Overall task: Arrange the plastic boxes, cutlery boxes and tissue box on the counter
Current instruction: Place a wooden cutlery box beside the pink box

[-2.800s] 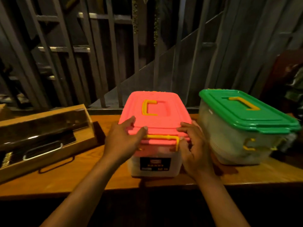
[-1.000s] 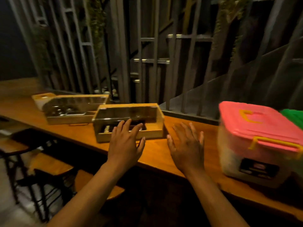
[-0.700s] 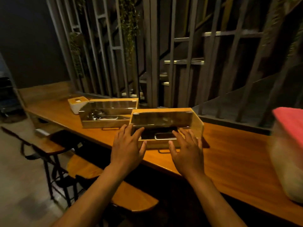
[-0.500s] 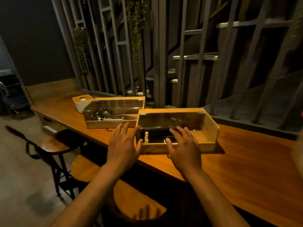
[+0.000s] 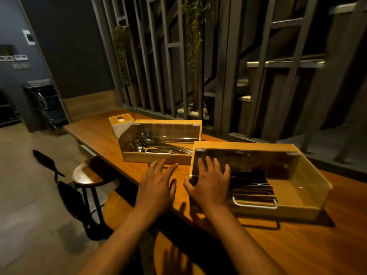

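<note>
Two wooden cutlery boxes with clear lids stand on the wooden counter (image 5: 297, 245). The near cutlery box (image 5: 288, 175) has a metal handle at its front. My right hand (image 5: 210, 183) lies flat over that box's left front corner, fingers spread. My left hand (image 5: 156, 185) hovers open over the counter just left of it, in front of the far cutlery box (image 5: 160, 141), which holds spoons. A white tissue box (image 5: 121, 124) with a wooden top stands behind the far box's left end. The plastic boxes are out of view.
A dark slatted partition (image 5: 198, 66) with hanging plants runs along the counter's back edge. Round wooden stools (image 5: 91, 173) and a dark chair stand below the counter's front edge on the left. The floor opens out to the left.
I have left the pink plastic box and turned left, so the plastic boxes have passed out of view. Both hands have come over to the near cutlery box's left end.
</note>
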The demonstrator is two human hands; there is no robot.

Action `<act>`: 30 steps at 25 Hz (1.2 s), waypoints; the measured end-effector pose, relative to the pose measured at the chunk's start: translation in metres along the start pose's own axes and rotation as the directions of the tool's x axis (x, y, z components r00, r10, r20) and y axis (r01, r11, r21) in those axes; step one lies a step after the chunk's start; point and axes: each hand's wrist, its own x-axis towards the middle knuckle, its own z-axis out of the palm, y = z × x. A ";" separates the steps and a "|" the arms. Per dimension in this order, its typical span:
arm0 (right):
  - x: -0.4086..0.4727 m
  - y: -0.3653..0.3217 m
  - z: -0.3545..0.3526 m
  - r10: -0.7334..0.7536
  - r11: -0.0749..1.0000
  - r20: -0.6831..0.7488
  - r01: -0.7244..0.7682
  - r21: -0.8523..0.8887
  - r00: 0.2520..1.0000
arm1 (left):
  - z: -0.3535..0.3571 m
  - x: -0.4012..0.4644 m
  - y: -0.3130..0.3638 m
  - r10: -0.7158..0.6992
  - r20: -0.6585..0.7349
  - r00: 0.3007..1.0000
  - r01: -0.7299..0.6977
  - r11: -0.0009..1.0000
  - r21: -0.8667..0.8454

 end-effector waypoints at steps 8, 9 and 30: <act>-0.075 0.066 -0.026 -0.023 0.999 -0.219 0.033 0.039 0.976 | 0.039 0.081 0.032 0.153 0.097 0.983 -0.095 0.890 -0.446; -0.084 0.069 -0.029 0.022 0.998 -0.230 -0.008 0.059 0.973 | 0.043 0.082 0.040 0.150 0.119 0.981 -0.073 0.867 -0.492; -0.209 0.202 -0.115 0.447 0.892 -0.424 -0.359 0.273 0.787 | 0.075 -0.038 0.219 0.193 0.177 0.965 0.000 0.677 -0.736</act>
